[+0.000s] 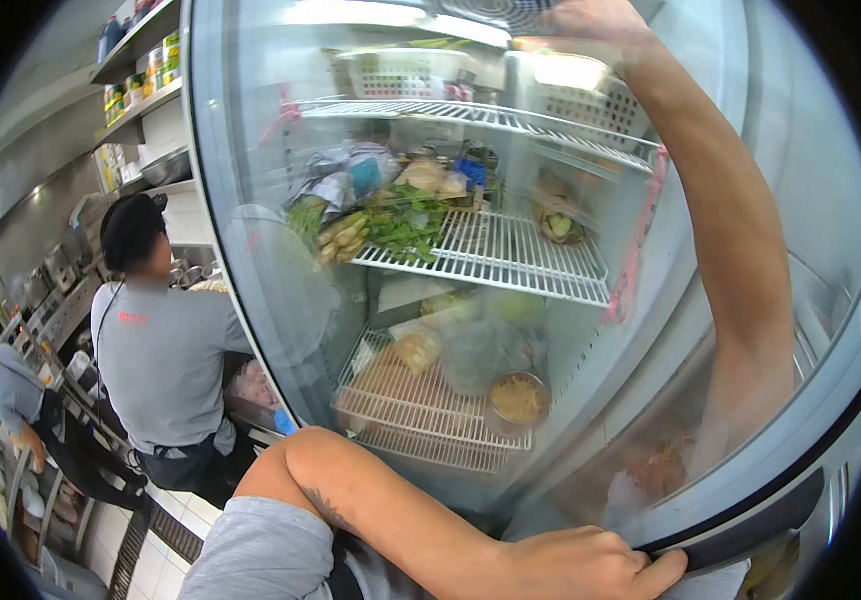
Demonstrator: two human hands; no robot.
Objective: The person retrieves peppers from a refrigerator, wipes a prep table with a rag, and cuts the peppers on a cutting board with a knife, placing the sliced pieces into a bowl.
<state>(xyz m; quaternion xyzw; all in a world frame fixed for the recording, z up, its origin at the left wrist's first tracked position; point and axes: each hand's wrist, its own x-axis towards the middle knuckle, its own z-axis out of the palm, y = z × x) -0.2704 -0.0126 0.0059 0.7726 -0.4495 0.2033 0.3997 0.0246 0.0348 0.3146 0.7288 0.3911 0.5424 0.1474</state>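
My left hand point(591, 565) is closed round the dark edge of the open glass fridge door point(751, 525), at the lower right. My right arm stretches up along the right side of the fridge point(621, 370). At the top edge of the view, my right hand point(596, 18) is partly cut off and blurred. It is above a white perforated basket point(591, 105), beside a round grey ridged thing point(496, 12). Its fingers do not show clearly enough to tell whether they hold anything. A second white basket point(401, 75) stands left on the same upper wire shelf point(471, 113).
Leafy greens point(406, 225) and bags lie on the middle shelf point(521, 255). A bowl of shredded food point(518, 402) stands on the lower rack. Left of the fridge, a person in a grey shirt point(166, 360) stands close by; another person point(21, 390) bends farther back.
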